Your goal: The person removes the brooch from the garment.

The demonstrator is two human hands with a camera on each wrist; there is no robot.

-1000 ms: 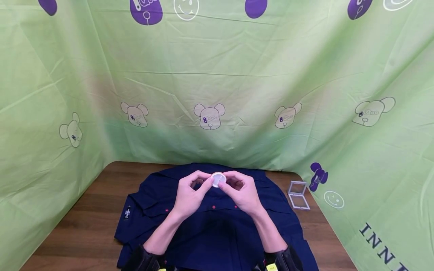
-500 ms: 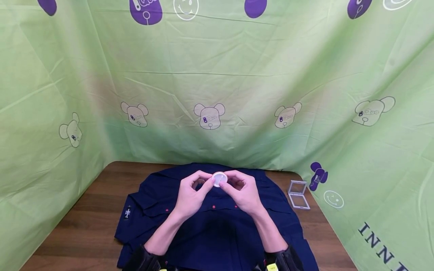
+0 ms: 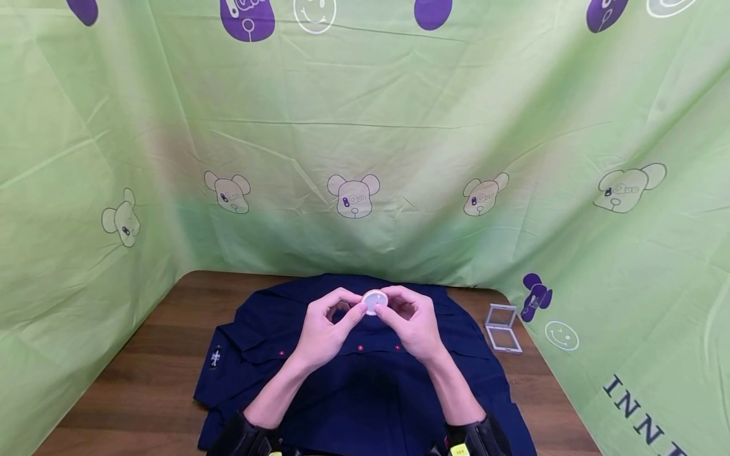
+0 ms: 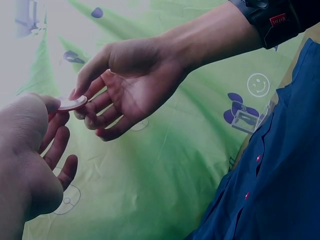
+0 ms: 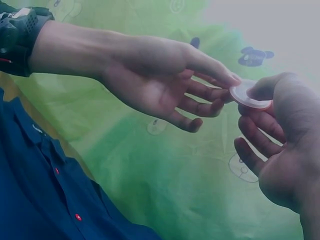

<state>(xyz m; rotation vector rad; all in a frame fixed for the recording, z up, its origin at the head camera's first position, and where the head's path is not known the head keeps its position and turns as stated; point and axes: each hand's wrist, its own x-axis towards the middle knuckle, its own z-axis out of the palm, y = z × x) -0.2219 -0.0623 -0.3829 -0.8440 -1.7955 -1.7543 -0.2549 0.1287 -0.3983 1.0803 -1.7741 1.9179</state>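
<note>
Between both hands, above the dark blue shirt (image 3: 342, 392), is a small round badge (image 3: 373, 301) with a pale back, a thin pin-like mark on it and a reddish edge. My left hand (image 3: 324, 329) pinches its left rim between thumb and index finger. On the right side, my right hand (image 3: 415, 324) pinches it too, the thumb lying over the pale face. In the left wrist view the badge (image 4: 73, 103) is held nearly flat, pale side up. The other fingers of both hands curl loosely beneath it. Its underside is mostly hidden.
The shirt, with red buttons (image 3: 360, 348), lies spread over the brown wooden table (image 3: 131, 361). A small square hinged case (image 3: 504, 339) stands unfolded at the right. Green printed cloth (image 3: 353, 247) walls in the back and sides.
Both hands and the badge have drifted slightly to the right in the head view. The grip stays nearly the same, while the shirt and case have not moved.
</note>
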